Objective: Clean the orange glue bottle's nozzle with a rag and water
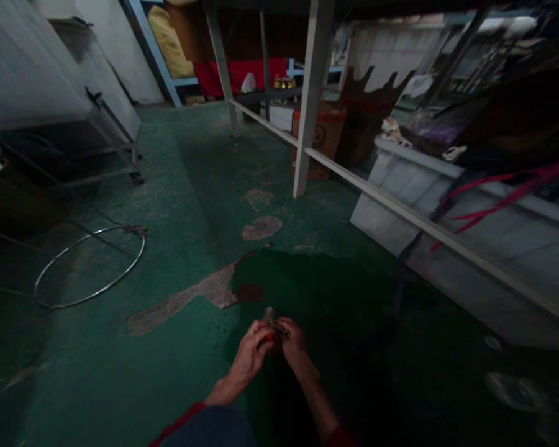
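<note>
My left hand (250, 351) and my right hand (294, 344) are close together, low in the middle of the head view. Both have their fingers curled in. A small grey-brown object (269, 315) sticks up between the fingertips, too dim and blurred to name. Something bright red (269, 337) shows at the left fingertips; I cannot tell whether it is part of the same object. The lower part of what is held is hidden by the fingers and the shadow. Below the hands lies a dark wet patch (307, 279) on the green floor.
A metal hoop (93, 292) stands at the left, near a wheeled metal frame (116, 139). A table leg (307, 112) and its low rail (377, 189) cross the right side. Behind them are a cardboard box (326, 133) and a white bin (428, 205) with red straps (507, 192) hanging over it.
</note>
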Demonstrator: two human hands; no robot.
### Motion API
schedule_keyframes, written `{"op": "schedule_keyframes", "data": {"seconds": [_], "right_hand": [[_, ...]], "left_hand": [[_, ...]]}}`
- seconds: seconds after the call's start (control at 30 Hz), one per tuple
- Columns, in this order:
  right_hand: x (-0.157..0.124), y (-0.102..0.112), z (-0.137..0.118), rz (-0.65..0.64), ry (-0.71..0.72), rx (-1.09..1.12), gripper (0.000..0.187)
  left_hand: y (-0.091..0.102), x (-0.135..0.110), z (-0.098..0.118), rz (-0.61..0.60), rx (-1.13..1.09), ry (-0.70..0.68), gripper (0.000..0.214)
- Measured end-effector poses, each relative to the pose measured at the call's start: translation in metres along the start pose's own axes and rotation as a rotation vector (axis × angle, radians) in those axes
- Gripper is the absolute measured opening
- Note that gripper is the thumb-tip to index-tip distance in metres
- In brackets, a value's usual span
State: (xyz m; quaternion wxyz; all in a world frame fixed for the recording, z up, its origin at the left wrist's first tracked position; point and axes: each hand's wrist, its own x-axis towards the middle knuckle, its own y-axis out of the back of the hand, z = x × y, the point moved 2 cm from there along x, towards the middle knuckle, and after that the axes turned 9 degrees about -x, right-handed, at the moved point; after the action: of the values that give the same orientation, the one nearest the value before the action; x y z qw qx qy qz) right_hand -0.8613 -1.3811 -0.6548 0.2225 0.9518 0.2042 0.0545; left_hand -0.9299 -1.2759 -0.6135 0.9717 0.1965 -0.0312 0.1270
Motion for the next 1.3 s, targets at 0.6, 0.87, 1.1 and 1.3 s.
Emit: {"op": "schedule_keyframes", "data": {"seconds": [0.6,0.87,1.1,1.3], "right_hand": [[-0.037,0.005,-0.039,-0.036,0.086,0.075,0.03],[-0.041,0.02,-0.059,-0.036,0.153,0.087,0.024],[-0.031,0.018,-0.032,0.06,0.027,0.024,0.031],[-0.027,0.008,-0.05,-0.012,0.035,0.029,0.021]], "left_hand": [[-0.005,-0.012,-0.018,0.05,-0.036,0.156,0.066],[-0.007,-0.01,-0.031,0.088,-0.173,0.168,0.054],[-0.007,-0.005,-0.018,0.022,-0.132,0.111,0.079],[-0.005,-0.008,-0.021,0.038,-0.102,0.084,0.068]]}}
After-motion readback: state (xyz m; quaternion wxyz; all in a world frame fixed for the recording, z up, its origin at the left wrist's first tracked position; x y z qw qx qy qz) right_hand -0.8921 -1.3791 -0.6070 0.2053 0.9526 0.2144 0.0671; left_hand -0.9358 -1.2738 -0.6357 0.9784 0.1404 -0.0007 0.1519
